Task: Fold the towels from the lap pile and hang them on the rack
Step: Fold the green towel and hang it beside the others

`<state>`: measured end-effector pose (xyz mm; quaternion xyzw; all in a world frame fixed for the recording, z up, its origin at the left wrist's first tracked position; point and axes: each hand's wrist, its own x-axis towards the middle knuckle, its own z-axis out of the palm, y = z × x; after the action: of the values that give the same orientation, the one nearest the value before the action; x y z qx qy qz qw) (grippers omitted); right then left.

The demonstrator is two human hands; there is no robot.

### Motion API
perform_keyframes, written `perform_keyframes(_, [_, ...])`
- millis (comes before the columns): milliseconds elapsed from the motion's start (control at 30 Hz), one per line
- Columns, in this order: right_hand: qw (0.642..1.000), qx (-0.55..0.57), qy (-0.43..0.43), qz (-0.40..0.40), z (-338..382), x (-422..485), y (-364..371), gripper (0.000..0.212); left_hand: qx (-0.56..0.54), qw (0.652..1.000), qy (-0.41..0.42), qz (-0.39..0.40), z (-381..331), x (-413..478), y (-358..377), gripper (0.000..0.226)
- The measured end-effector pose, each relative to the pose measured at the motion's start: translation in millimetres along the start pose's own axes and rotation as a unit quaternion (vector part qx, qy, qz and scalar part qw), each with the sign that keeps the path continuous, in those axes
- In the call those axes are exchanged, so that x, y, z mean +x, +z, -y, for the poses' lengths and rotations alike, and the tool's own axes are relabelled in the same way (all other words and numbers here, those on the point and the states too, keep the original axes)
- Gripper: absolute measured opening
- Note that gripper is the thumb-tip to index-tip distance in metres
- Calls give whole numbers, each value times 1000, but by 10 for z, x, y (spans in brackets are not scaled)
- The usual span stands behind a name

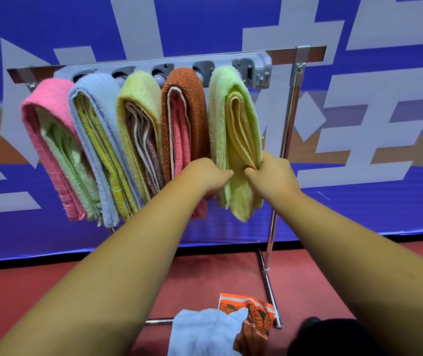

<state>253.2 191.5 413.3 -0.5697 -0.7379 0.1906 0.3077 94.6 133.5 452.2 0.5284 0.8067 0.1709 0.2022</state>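
Observation:
A metal rack (292, 104) with a grey hook bar (259, 66) carries several folded towel bundles: pink (43, 116), light blue (95, 98), yellow (141, 93), orange (189, 91) and light green (228, 86). Inside the green towel hangs a yellow one (238, 186). My left hand (207, 176) grips the left layers of this rightmost bundle near its lower part. My right hand (269, 173) pinches its right layers. At the bottom of the view lie a light blue towel (200, 332) and an orange patterned towel (254, 314).
The rack's foot bars (269, 289) rest on a red floor (51, 286). A blue banner with grey letters (359, 98) stands right behind the rack. A dark shape (333, 337) fills the bottom right corner.

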Motion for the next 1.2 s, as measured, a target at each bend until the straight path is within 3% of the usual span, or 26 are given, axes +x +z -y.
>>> perform_keyframes(133, [999,11,-21,40,21,-38,53,23,-52,998,6,-30,19,-74,74,39])
perform_keyframes(267, [997,6,-36,73,11,-104,132,35,-41,991,18,-123,9,-139,108,31])
perform_keyframes(367, [999,3,-4,43,-9,-109,139,33,-26,987,2,-160,50,-164,123,13])
perform_keyframes(500, [999,-13,50,-10,-42,-41,42,27,20,981,-17,-191,118,-142,128,12])
perform_keyframes(733, [998,-27,53,-2,-23,-44,50,28,43,986,3,-161,91,-141,192,10])
perform_keyframes(800, [998,-39,25,32,1,-89,134,32,41,987,13,-154,66,-132,247,5])
perform_keyframes(967, [989,-52,-22,138,-50,-182,320,39,35,992,11,-117,85,-134,418,22])
perform_keyframes(1100, [978,-52,-27,200,-197,-209,404,57,23,998,7,-64,267,-114,548,20])
perform_keyframes(1200, [973,-71,-29,218,-345,-234,487,48,43,997,16,-59,444,-99,675,31])
